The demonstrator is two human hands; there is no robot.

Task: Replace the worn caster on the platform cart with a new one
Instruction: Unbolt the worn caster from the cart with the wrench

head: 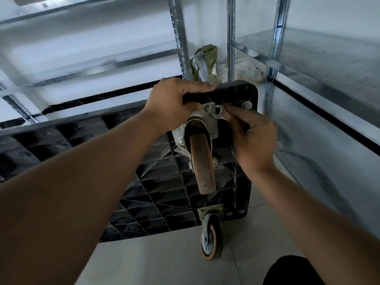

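Up at the tipped platform cart's [160, 188] edge, left hand [174, 105] is gripping it; right hand [253, 138] is pinching a wrench [219, 113] just beside the worn caster's [202, 161] nut [209, 109]. I'd be seating it fully before pulling.

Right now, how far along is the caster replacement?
Done: the cart stands tipped, underside exposed. In hand: the left hand grips its edge; the right hand holds a wrench at a plate nut. Left: the worn caster is still on; no new caster shows.
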